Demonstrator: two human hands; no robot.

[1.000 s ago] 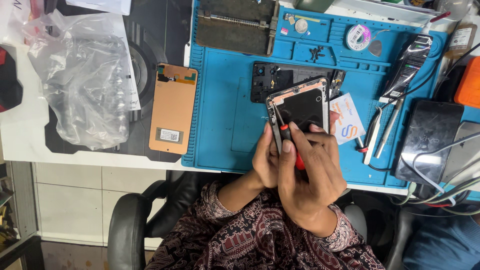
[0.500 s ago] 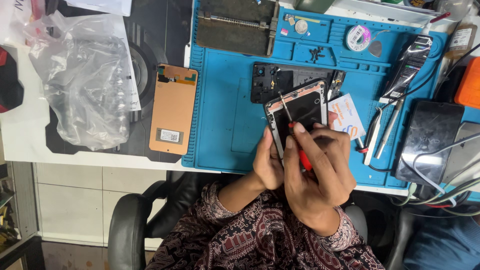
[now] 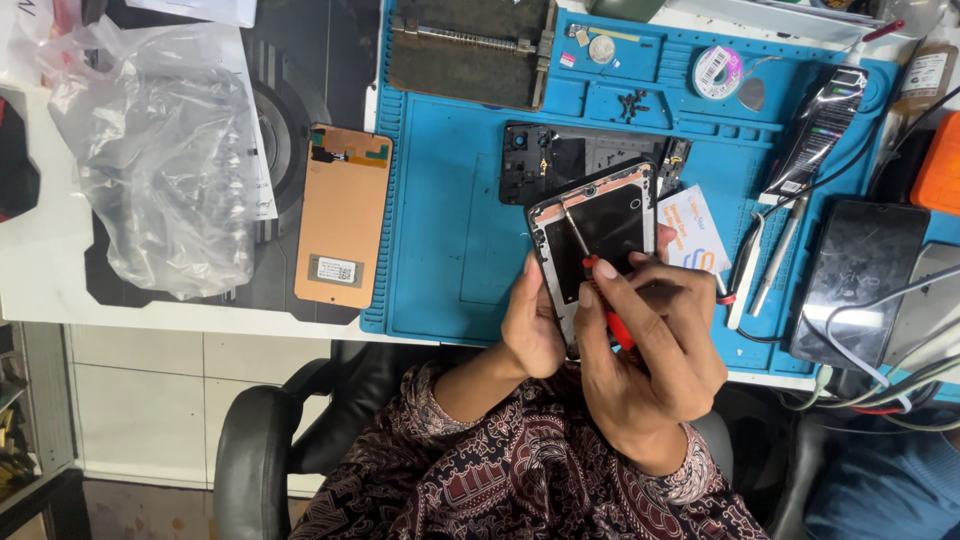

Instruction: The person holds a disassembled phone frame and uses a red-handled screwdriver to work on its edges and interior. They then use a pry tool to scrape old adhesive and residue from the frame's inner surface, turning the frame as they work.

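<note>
My left hand point(image 3: 533, 322) grips the lower left edge of an opened phone frame point(image 3: 600, 235), held tilted above the blue work mat point(image 3: 450, 230). A red-handled screwdriver point(image 3: 592, 262) sits in my right hand point(image 3: 650, 340), its thin metal tip resting on the upper left part of the phone's dark inside. A white card point(image 3: 692, 240) lies just right of the phone. Behind the phone, a black phone back part point(image 3: 560, 160) rests on the mat.
An orange-backed display panel point(image 3: 342, 215) lies left of the mat, beside a crumpled clear plastic bag point(image 3: 160, 150). Tweezers point(image 3: 765, 265), a solder spool point(image 3: 715, 72), a dark metal holder point(image 3: 470, 50), a black phone point(image 3: 855, 280) and cables point(image 3: 900, 370) crowd the right side.
The screwdriver tip has shifted up and left across the phone's inside, and my right hand has turned a little. My left hand keeps its grip.
</note>
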